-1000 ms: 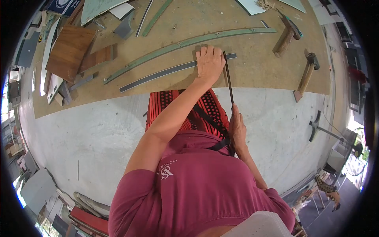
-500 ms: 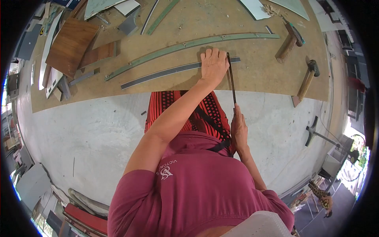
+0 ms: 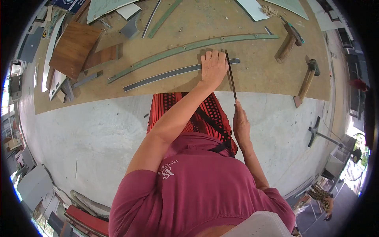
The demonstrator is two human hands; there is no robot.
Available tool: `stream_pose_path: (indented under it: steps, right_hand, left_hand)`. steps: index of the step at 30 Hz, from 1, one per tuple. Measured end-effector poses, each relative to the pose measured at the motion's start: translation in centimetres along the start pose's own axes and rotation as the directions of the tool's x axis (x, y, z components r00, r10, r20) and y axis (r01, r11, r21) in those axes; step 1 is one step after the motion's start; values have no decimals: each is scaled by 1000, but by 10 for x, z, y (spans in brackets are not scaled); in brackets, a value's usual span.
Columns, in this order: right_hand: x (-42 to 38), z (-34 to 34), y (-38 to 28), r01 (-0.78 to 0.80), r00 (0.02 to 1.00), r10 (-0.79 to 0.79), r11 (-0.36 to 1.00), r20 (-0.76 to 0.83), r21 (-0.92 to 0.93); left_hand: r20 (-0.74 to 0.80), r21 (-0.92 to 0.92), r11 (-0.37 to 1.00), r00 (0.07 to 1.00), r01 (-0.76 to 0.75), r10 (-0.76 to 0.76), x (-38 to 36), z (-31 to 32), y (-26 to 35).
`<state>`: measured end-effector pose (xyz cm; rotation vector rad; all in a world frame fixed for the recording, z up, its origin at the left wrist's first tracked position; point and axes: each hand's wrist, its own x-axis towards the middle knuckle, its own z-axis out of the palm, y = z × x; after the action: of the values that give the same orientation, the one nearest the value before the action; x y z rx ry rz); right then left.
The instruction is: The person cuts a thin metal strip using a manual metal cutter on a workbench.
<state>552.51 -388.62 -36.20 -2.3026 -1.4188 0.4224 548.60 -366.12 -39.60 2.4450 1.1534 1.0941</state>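
My left hand [image 3: 214, 68] presses down on a narrow dark grey strip [image 3: 166, 76] with pale edges, its fingers curled over the far side. The strip lies across the table and its right end sticks out past this hand. In my right hand [image 3: 241, 123], close to my right hip, is the handle end of a hacksaw [image 3: 231, 78], seen nearly edge-on as a thin dark bar. The saw points away from me and crosses the strip just right of my left fingers. Beyond my hands lies a longer green strip [image 3: 185, 48] with small fixings along it.
Two hammers, one near [image 3: 306, 83] and one farther back [image 3: 291, 41], lie at the right. Brown wood panels [image 3: 75, 50] and offcuts are piled at the left. Another green strip [image 3: 166, 18] and pale sheets [image 3: 252, 10] lie at the back. A T-shaped metal stand [image 3: 314, 131] is on the floor.
My right hand and the hacksaw have moved a little forward, away from me. My left hand stays in place on the grey strip.
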Motion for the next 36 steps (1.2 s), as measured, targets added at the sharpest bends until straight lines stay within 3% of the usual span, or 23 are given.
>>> stream_pose_path:
  steps: [4,16,18,24,28,30,36]
  right_hand:
    - [-20,-1,4,-63,998,62,998,33,28]
    - [5,-5,3,27,1000,-26,998,-16,53]
    - [0,-12,0,-130,982,127,991,140,15]
    - [-27,-16,14,-102,991,96,993,97,56]
    - [4,-7,8,-72,993,68,997,95,31]
    - [20,2,7,58,998,-58,998,-36,6]
    - [-6,-4,18,47,999,-46,999,-22,20]
  left_hand:
    - [-8,-21,1000,1000,-8,7,-1,2,-1]
    - [-19,-7,1000,1000,-13,13,-2,3,-1]
    - [-22,9,1000,1000,-5,6,-1,3,-2]
    - [0,-6,1000,1000,-20,20,-2,4,-4]
    - [-34,-16,1000,999,-23,23,-1,4,-2]
    - [-9,-17,1000,1000,-22,22,-1,2,-3]
    - [8,-15,1000,1000,-20,20,0,0,-3]
